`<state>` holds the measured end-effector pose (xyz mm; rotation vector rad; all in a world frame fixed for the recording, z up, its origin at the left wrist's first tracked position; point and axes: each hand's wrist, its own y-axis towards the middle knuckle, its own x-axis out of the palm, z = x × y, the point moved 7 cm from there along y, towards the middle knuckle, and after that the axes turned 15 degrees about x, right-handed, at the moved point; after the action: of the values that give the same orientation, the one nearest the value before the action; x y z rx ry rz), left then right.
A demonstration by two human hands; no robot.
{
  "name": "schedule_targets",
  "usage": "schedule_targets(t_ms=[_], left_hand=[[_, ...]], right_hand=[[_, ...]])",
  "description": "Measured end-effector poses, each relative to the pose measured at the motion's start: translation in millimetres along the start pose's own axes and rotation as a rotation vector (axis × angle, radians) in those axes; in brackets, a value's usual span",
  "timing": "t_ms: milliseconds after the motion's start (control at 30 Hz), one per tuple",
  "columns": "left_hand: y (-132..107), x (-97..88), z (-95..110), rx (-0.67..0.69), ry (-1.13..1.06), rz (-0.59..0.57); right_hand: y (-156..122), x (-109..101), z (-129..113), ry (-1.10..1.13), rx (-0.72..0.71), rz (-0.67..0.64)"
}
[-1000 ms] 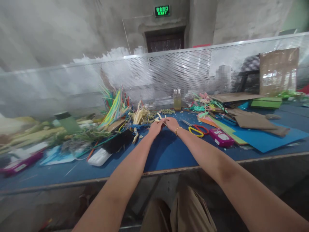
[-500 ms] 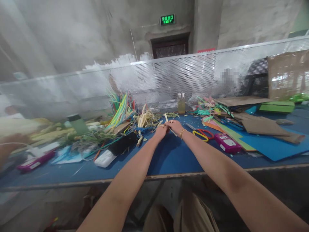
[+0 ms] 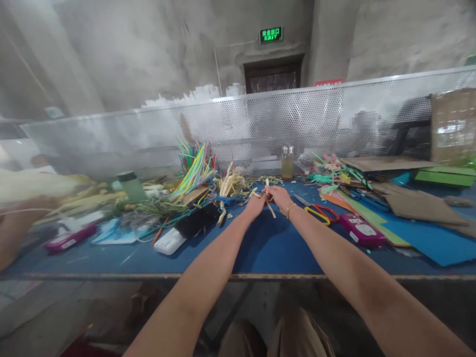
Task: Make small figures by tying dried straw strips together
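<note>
My left hand (image 3: 256, 205) and my right hand (image 3: 279, 196) meet above the blue table, fingers closed together on a thin pale strip (image 3: 272, 210). One end of the strip sticks up past the fingertips, and another hangs below between the hands. What it is made of is too small to tell. A bracelet (image 3: 290, 210) circles my right wrist. Just right of that wrist lie scissors (image 3: 322, 214) with red and yellow handles. Left of my hands sits a bundle of pale dried-looking strips (image 3: 231, 182) tied with blue.
A purple device (image 3: 361, 230) and coloured sheets (image 3: 427, 239) lie to the right. On the left are a black-and-white object (image 3: 171, 242), a green bottle (image 3: 131, 186) and colourful stems (image 3: 197, 166). A glass bottle (image 3: 287, 166) stands before the perforated screen (image 3: 260, 119). Another person's arm (image 3: 18, 223) is at far left.
The view has turned slightly left, so everything sits further right. My hands stay together on the strip, whose lower end now hangs more clearly between them.
</note>
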<state>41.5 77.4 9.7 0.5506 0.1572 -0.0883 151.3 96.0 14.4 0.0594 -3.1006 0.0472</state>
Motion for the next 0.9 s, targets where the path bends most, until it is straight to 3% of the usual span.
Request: schedule_targets(t_ms=[200, 400, 600, 900], left_hand=[[-0.1, -0.6, 1.8, 0.021, 0.041, -0.036], [1.7, -7.6, 2.1, -0.010, 0.004, 0.039], [3.6, -4.2, -9.2, -0.155, -0.299, 0.130], [6.5, -0.7, -10.5, -0.121, -0.335, 0.039]], right_hand=[[1.4, -2.1, 1.8, -0.013, 0.025, -0.007], [-4.8, 1.7, -2.2, 0.032, 0.016, -0.075], [-5.9, 2.5, -7.5, -0.001, -0.071, -0.069], [-2.5, -4.9, -11.7, -0.010, -0.111, 0.021]])
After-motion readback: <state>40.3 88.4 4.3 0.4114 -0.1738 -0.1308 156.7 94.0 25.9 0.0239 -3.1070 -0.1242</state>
